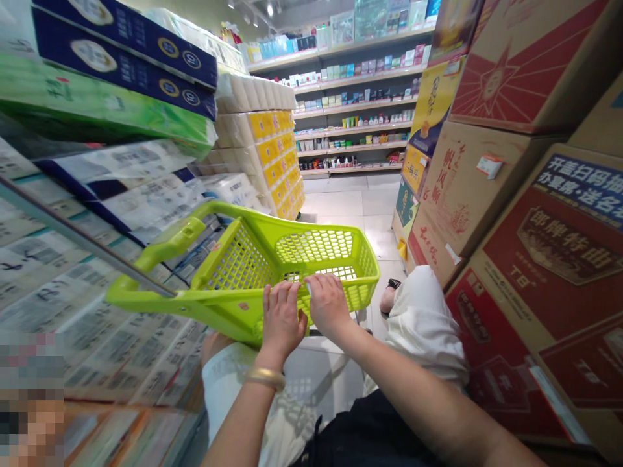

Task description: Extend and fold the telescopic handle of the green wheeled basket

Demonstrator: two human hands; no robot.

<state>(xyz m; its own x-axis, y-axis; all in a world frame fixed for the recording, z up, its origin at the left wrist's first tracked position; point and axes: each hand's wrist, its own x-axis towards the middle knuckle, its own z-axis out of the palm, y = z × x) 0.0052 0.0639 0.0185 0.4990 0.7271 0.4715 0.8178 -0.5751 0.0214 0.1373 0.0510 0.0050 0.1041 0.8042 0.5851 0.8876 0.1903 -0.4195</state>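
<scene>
Left hand (282, 321) and right hand (329, 305) both grasp the near edge of a green plastic basket (238, 266), held in front of the person, between toilet paper packs (253, 130) and cardboard cartons (506, 214).

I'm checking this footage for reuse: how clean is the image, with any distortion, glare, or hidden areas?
In the head view, wide-angle distortion makes the stacked cartons and wrapped packs lean sharply; the green shopping basket, left hand and right hand look sharp; a mesh shadow falls on the white garment; a pixelated patch hides the lower-left corner.
</scene>
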